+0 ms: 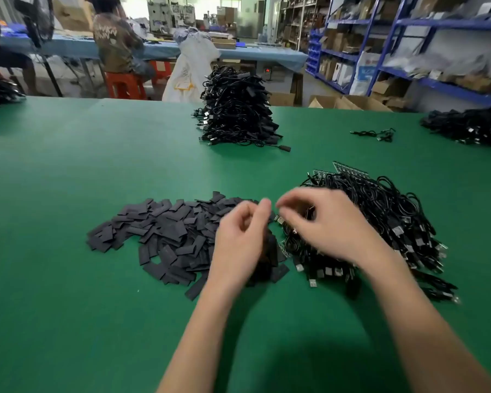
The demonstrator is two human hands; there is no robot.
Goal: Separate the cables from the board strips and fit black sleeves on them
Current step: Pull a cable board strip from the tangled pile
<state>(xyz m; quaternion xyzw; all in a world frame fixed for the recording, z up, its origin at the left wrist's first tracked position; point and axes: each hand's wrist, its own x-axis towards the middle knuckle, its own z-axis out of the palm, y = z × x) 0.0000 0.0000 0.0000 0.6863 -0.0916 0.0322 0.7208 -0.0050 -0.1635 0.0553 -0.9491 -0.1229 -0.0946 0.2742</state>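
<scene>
A flat heap of black sleeves (165,234) lies on the green table (97,321), left of centre. To its right is a tangled pile of black cables (386,222), with green board strips (349,169) showing at its far edge. My left hand (240,236) hovers over the right end of the sleeve heap, fingers curled, and a black sleeve (270,249) sticks out beneath the palm. My right hand (321,222) is over the left side of the cable pile and pinches a cable end (309,212). Both hands are blurred.
A tall stack of finished black cables (236,109) stands at the centre back of the table. One loose cable (376,134) lies back right, with another cable heap (471,127) at the right edge. A seated person (116,43) and blue shelves (408,38) are beyond the table.
</scene>
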